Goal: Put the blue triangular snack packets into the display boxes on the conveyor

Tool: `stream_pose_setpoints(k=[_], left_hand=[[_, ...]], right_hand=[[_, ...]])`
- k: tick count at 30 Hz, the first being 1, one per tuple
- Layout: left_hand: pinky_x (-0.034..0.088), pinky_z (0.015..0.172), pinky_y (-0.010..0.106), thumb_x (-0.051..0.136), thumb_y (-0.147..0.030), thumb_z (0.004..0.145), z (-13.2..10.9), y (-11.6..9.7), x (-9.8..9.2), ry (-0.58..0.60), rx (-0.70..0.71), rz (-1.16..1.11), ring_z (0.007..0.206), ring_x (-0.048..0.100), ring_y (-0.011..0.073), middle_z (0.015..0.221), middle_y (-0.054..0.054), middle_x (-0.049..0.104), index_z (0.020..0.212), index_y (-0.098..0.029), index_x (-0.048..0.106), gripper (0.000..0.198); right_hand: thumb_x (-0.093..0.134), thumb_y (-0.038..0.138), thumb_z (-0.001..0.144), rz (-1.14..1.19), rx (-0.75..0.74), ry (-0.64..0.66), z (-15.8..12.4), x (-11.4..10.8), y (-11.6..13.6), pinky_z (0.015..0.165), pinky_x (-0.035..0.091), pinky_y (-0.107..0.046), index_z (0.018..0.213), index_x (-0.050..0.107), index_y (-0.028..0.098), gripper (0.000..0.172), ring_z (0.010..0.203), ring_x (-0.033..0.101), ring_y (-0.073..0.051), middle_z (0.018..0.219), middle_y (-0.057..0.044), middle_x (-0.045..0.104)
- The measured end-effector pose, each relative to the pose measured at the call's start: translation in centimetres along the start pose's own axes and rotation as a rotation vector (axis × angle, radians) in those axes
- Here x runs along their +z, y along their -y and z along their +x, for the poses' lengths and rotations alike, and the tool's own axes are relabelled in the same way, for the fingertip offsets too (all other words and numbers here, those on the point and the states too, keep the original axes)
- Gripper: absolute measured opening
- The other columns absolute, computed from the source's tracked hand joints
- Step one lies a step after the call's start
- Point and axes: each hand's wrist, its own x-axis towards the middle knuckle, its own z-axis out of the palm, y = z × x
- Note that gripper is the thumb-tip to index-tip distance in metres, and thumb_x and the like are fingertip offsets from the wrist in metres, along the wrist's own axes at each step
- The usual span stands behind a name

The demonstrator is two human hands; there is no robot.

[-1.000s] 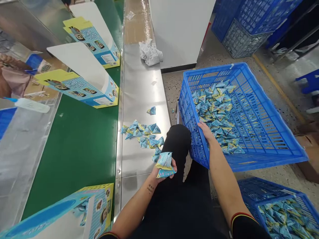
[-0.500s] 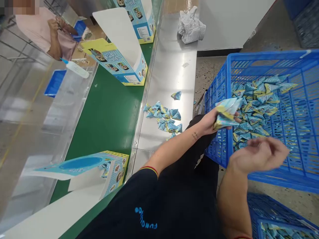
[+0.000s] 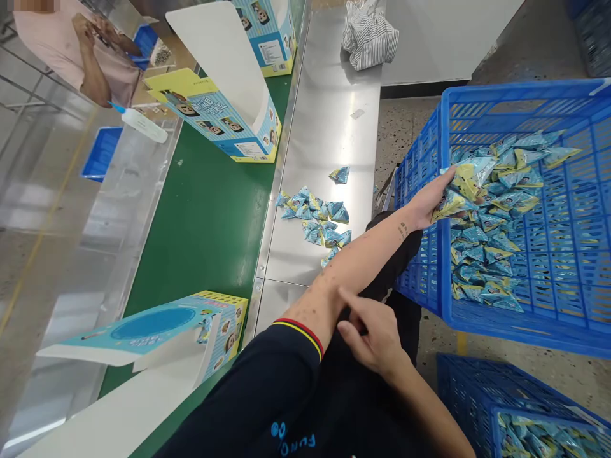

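My left hand reaches over the near rim of the blue crate, its fingers around a few blue and yellow triangular packets. Many similar packets lie in the crate beneath and beside it. My right hand is in front of my body, index finger extended against my left arm near the elbow, thumb apart, other fingers curled, holding nothing. Several loose packets lie on the metal table, left of my left forearm.
Printed boxes with raised flaps stand on the green surface. A striped cloth lies at the table's far end. Another packet-filled crate sits lower right. Across the green surface is a person.
My left hand has moved further over the crate's rim with its packets. My right hand has left the crate area and come across to my left arm. The view has shifted slightly.
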Motion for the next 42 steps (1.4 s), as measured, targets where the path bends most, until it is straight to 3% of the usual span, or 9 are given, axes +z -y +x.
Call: stream_pose_setpoints(k=[4,11,16,19,24,27,30,34,42], left_hand=[[0.044,0.055,0.012,0.018,-0.041,0.100,0.1,0.1,0.1,0.059,-0.019,0.005,0.065,0.074,0.0069,0.078,0.015,0.075,0.064,-0.004,0.062,0.068],[0.045,0.055,0.016,0.001,-0.044,0.096,0.4,0.1,-0.1,0.100,0.005,0.073,0.051,0.066,0.0044,0.066,0.010,0.070,0.061,-0.004,0.061,0.080],[0.053,0.058,0.015,0.031,-0.044,0.105,0.4,0.6,-0.6,0.103,0.034,0.061,0.051,0.068,0.0078,0.081,0.006,0.079,0.090,-0.010,0.076,0.057],[0.059,0.055,0.021,0.044,-0.037,0.105,-0.1,0.6,-0.8,0.114,0.074,0.077,0.056,0.071,0.0130,0.098,0.008,0.081,0.121,-0.019,0.074,0.038],[0.058,0.051,0.025,0.038,-0.038,0.108,-1.0,0.3,-0.5,0.083,0.068,0.091,0.066,0.075,0.0179,0.119,0.012,0.078,0.153,-0.019,0.054,0.051],[0.057,0.051,0.024,0.035,-0.039,0.109,-1.4,0.2,0.0,0.068,0.053,0.070,0.073,0.077,0.0188,0.126,0.013,0.076,0.156,-0.019,0.052,0.053],[0.063,0.066,0.022,0.037,-0.039,0.109,-1.7,0.1,0.3,0.034,0.045,0.015,0.099,0.079,0.0215,0.131,0.012,0.075,0.150,-0.020,0.059,0.050],[0.064,0.094,0.030,0.042,-0.038,0.108,-2.0,-0.1,0.5,-0.006,0.028,-0.016,0.128,0.069,0.0267,0.138,0.013,0.071,0.144,-0.019,0.064,0.047],[0.056,0.109,0.037,0.030,-0.038,0.112,-3.0,-0.2,0.8,0.046,0.099,0.007,0.151,0.041,0.0309,0.163,0.017,0.044,0.161,-0.012,0.042,0.057]], right_hand=[[0.049,0.030,0.106,-0.036,0.075,-0.008,0.1,-0.1,0.4,0.048,0.040,-0.025,0.153,0.049,0.014,0.049,0.048,0.049,-0.012,0.061,0.006,0.051],[0.044,0.031,0.108,0.154,-0.017,-0.017,0.2,-0.7,1.3,0.048,0.035,-0.027,0.109,0.065,0.019,0.024,0.047,0.045,-0.012,0.057,0.005,0.048],[0.050,0.029,0.105,0.084,0.069,-0.075,0.1,-0.3,1.0,0.048,0.039,-0.024,0.140,0.057,0.016,0.037,0.048,0.047,-0.011,0.062,0.006,0.049],[0.049,0.026,0.105,0.080,-0.002,-0.039,0.0,0.2,1.2,0.049,0.040,-0.026,0.136,0.058,0.014,0.035,0.049,0.049,-0.012,0.060,0.006,0.049],[0.047,0.023,0.104,0.123,-0.059,-0.051,0.2,0.1,1.6,0.046,0.034,-0.028,0.116,0.063,0.015,0.021,0.048,0.044,-0.013,0.059,0.003,0.051],[0.050,0.020,0.101,0.146,-0.050,-0.066,0.4,0.0,1.5,0.047,0.033,-0.028,0.103,0.061,0.018,0.012,0.047,0.042,-0.012,0.059,0.004,0.050],[0.053,0.015,0.096,0.131,0.028,-0.101,0.3,0.1,1.5,0.047,0.037,-0.024,0.115,0.061,0.018,0.020,0.046,0.043,-0.010,0.058,0.007,0.047],[0.051,0.009,0.094,0.121,0.024,-0.060,0.2,0.5,1.5,0.048,0.040,-0.024,0.128,0.058,0.017,0.036,0.048,0.049,-0.011,0.062,0.006,0.054],[0.053,0.005,0.086,0.232,0.006,-0.098,0.3,0.7,1.8,0.045,0.032,-0.027,0.096,0.057,0.021,0.020,0.044,0.041,-0.010,0.057,0.006,0.049]])
